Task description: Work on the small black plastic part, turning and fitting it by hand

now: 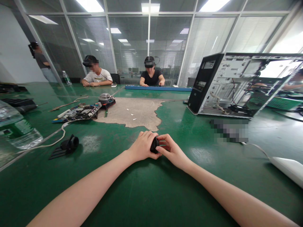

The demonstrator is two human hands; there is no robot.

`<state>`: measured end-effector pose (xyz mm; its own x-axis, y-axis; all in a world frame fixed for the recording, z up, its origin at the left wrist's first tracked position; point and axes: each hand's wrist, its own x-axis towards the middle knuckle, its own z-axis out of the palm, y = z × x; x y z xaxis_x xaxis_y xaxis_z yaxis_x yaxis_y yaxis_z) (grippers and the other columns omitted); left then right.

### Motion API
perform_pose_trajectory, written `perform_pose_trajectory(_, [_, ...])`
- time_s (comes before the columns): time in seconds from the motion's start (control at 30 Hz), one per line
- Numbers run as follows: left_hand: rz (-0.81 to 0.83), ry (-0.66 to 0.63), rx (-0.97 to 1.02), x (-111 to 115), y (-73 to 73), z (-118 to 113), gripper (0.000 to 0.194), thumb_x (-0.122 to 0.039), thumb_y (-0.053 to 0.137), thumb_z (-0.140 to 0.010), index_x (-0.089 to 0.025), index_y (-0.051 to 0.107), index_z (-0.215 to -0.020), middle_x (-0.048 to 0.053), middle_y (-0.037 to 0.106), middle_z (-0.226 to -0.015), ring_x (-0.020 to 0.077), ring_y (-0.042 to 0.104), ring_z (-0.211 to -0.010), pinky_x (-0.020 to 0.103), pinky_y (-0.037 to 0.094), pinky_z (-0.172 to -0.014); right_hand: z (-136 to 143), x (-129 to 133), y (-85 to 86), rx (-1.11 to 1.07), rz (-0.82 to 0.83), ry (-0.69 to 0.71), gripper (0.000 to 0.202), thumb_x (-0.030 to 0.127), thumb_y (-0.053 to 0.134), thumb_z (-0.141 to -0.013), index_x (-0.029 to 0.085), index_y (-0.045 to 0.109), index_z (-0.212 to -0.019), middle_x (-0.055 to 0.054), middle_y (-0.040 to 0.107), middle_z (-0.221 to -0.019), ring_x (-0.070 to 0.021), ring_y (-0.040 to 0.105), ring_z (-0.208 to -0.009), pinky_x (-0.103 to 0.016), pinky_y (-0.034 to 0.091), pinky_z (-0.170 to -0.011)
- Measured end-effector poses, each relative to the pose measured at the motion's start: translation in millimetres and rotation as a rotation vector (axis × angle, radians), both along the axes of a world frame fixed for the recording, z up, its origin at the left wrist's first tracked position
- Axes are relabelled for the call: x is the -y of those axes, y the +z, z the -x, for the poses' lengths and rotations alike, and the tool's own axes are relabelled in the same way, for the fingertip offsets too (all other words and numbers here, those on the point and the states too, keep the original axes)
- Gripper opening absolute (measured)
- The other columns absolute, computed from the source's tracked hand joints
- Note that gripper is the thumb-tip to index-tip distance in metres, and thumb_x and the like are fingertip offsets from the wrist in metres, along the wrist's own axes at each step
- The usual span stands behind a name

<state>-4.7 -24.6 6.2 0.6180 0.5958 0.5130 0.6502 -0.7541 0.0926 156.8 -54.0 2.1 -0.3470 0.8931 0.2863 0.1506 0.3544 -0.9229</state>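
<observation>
Both of my hands meet over the green table (132, 192), around a small black part (155, 145) whose exact kind I cannot make out. My left hand (143, 145) wraps around its left side, covering much of it. On the other side, the fingertips and thumb of my right hand (171, 149) pinch its right edge. To the left on the table lies a black plastic piece (69, 144) with a round end and slats. Beyond it rests a circuit board (81, 112) beside a cooling fan with a metal heatsink (106, 99).
An open computer case (205, 85) stands at right. A water bottle (20, 129) and a pale cable (58, 138) are at left. A white device (287, 168) lies at the right edge, near a blurred-out object (229, 130). Two people sit across the table; another stands far left.
</observation>
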Motion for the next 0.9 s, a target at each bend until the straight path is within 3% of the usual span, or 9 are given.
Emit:
perform_pose_trajectory(0.23, [0.008,0.002,-0.024,0.0,0.4,0.9,0.057,-0.040,0.061,-0.059,-0.013,0.041,-0.106,0.009,0.052,-0.095,0.0248,0.047,-0.088,0.035,0.033,-0.075,-3.5,1.4,-0.4,0.028,-0.043,0.060,0.027,0.019,0.058,-0.074,0.022,0.045,-0.097,-0.002,0.052,-0.096,-0.0152,0.054,-0.092,-0.034,0.048,-0.083])
perform_pose_trajectory(0.43, [-0.002,0.005,-0.007,0.9,-0.2,0.2,0.054,-0.041,0.058,-0.061,-0.014,0.041,-0.104,0.009,0.052,-0.096,0.0251,0.048,-0.089,0.035,0.033,-0.075,-1.7,-0.1,-2.1,-0.019,-0.044,0.039,0.015,0.024,0.053,-0.078,0.022,0.047,-0.091,-0.001,0.050,-0.095,-0.0144,0.054,-0.090,-0.030,0.050,-0.076])
perform_pose_trajectory(0.67, [-0.001,0.003,-0.003,0.1,0.3,0.1,0.055,-0.044,0.058,-0.062,-0.014,0.042,-0.105,0.010,0.052,-0.096,0.0254,0.048,-0.089,0.036,0.033,-0.076,-2.1,0.5,0.3,0.035,0.025,-0.009,0.029,0.026,0.055,-0.076,0.021,0.044,-0.102,-0.004,0.052,-0.100,-0.0162,0.054,-0.092,-0.032,0.050,-0.076])
perform_pose_trajectory(0.9, [0.011,-0.010,-0.004,0.2,0.1,0.9,0.056,-0.041,0.059,-0.060,-0.014,0.041,-0.106,0.009,0.052,-0.096,0.0254,0.047,-0.089,0.036,0.034,-0.076,-2.4,2.4,0.2,-0.012,-0.035,0.042,0.020,0.024,0.056,-0.076,0.022,0.045,-0.093,-0.001,0.052,-0.094,-0.0141,0.055,-0.089,-0.033,0.049,-0.081])
